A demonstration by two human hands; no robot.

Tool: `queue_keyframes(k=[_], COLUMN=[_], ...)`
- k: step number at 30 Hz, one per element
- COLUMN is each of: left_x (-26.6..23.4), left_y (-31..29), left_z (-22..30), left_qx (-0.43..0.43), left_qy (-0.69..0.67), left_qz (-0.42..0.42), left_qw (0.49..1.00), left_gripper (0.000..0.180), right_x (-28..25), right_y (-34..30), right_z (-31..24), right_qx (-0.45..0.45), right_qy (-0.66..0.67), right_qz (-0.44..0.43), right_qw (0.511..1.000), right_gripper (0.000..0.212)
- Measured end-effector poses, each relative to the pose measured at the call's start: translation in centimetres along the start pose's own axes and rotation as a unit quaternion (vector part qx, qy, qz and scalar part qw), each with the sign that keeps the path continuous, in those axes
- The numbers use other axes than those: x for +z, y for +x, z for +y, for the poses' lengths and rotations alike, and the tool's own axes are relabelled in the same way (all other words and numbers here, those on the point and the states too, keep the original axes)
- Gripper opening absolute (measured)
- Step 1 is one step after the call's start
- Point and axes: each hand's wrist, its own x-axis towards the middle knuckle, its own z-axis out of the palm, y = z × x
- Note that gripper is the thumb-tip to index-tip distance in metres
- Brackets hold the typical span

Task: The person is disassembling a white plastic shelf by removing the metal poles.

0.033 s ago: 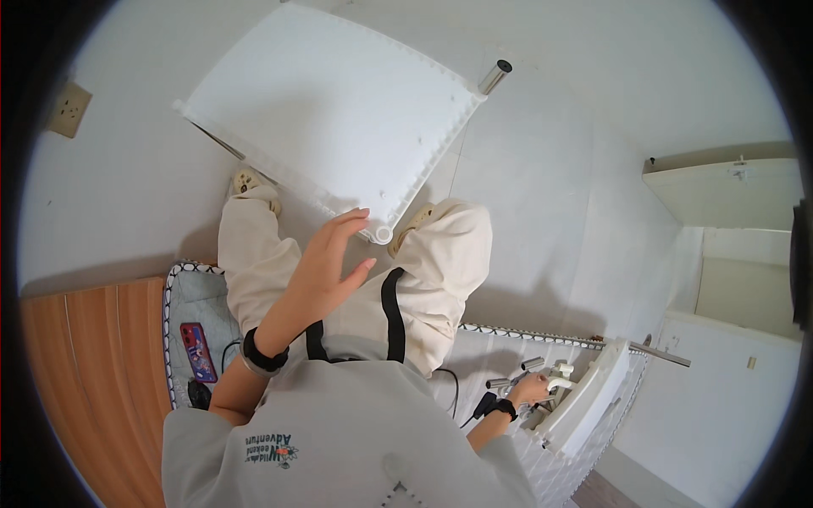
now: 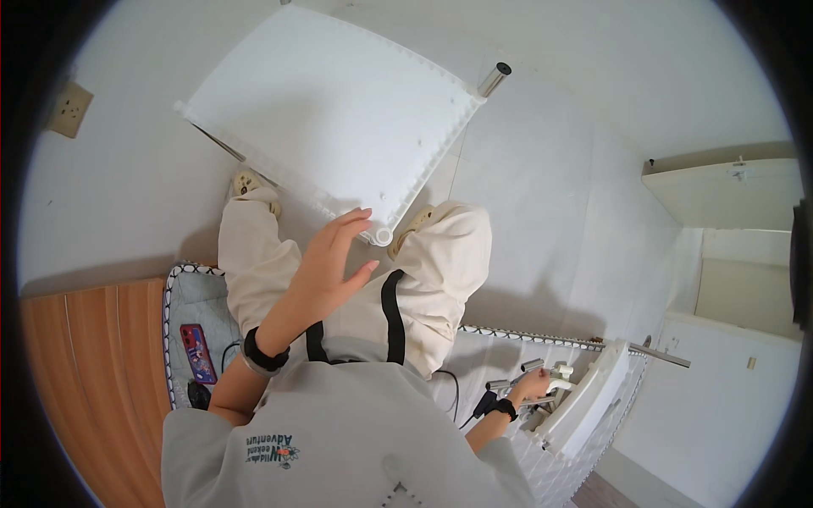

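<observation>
In front of my legs stands a white plastic shelf panel (image 2: 330, 106) with rounded corner sockets. A short chrome tube (image 2: 494, 80) rises from its far right corner. My left hand (image 2: 326, 262) hovers over the panel's near corner, beside the corner socket (image 2: 384, 237); its fingers and thumb are apart and hold nothing. Far to the right, my right hand (image 2: 532, 386) reaches among white plastic fittings (image 2: 561, 378) and chrome tubes (image 2: 532, 365) next to a second white panel (image 2: 586, 400). Its fingers are bent in, and what they grip is too small to tell.
I sit on a grey quilted mat (image 2: 483, 351) with patterned edging. On its left lie a phone in a red and blue case (image 2: 197, 353) and a small black object (image 2: 198, 394). Wooden boards (image 2: 93, 356) are at far left; a white cabinet (image 2: 720, 195) stands right.
</observation>
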Motion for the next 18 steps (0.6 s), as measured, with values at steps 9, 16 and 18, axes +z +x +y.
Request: queue_keyframes(k=[9,16,18], left_x=[2.5,3.8,4.0], left_y=[2.9,3.0,2.9], left_z=[-1.1,-1.7,-1.8], left_qx=[0.055,0.040,0.047], left_qy=[0.130,0.145,0.148], left_qz=[-0.023,0.026,0.030], left_qw=[0.990,0.988,0.987], left_gripper=[0.051,0.049,0.050], right_x=[-12.2,-19.9,-19.6], right_y=[-4.0,-10.7,-11.6], right_z=[-25.7,-41.7,-45.1], right_qx=[-0.412,-0.563,-0.532], right_qy=[0.455,0.545,0.579], right_qz=[-0.075,-0.232,-0.283], right_qw=[0.786,0.577,0.549], right_gripper=[0.015,0.030,0.040])
